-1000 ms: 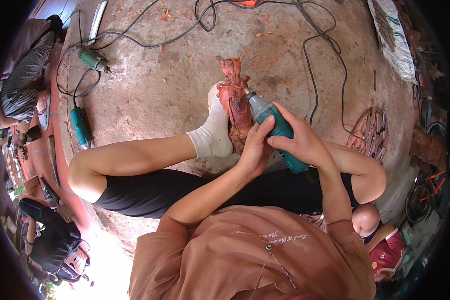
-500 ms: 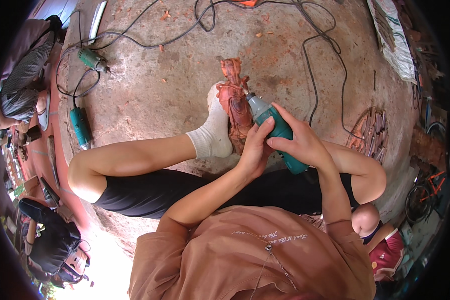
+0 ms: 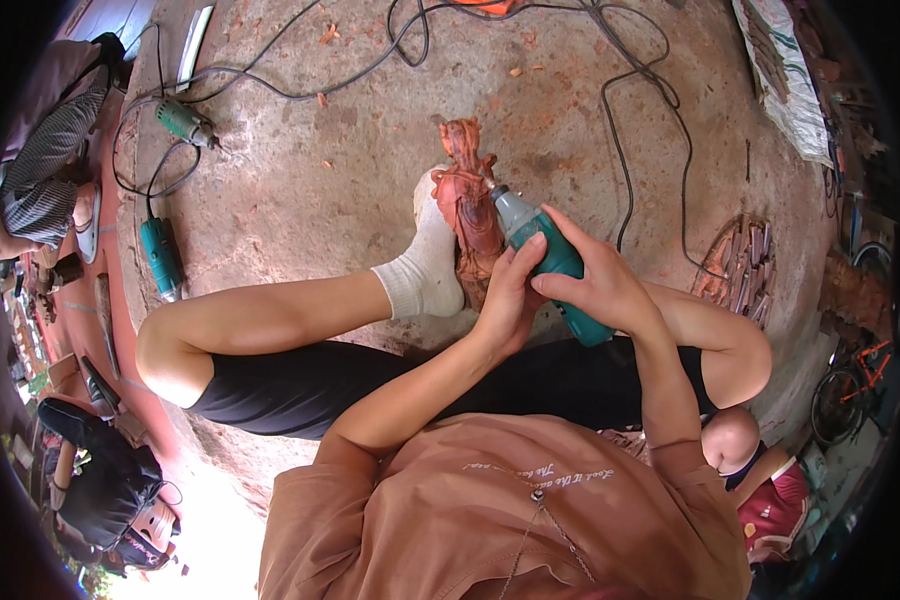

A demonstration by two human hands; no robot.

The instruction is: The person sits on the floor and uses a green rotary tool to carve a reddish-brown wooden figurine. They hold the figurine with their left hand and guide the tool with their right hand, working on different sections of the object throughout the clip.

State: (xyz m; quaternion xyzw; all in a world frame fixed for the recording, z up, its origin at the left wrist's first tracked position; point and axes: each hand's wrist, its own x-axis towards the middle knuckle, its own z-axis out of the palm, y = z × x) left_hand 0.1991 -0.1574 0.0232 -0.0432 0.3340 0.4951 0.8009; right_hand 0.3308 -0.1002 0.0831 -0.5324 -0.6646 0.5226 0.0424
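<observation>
A reddish carved wooden figurine stands between my legs, its lower part beside my white-socked foot. My right hand is wrapped round a green and grey die grinder. From the other side my left hand grips the same tool, its thumb along the green body and its other fingers mostly hidden. The grinder's narrow grey nose slants up and left. Its tip meets the right side of the figurine, near the upper body; the bit itself is too small to make out.
Two more green power tools, one grinder and another, lie at the left. Black cords loop across the stone slab. Slim carving tools lie in a pile at the right. Other people sit around the edges.
Both hands and the grinder have barely moved. The figurine's top sits very slightly lower, and the cord at the right has shifted a little to the left.
</observation>
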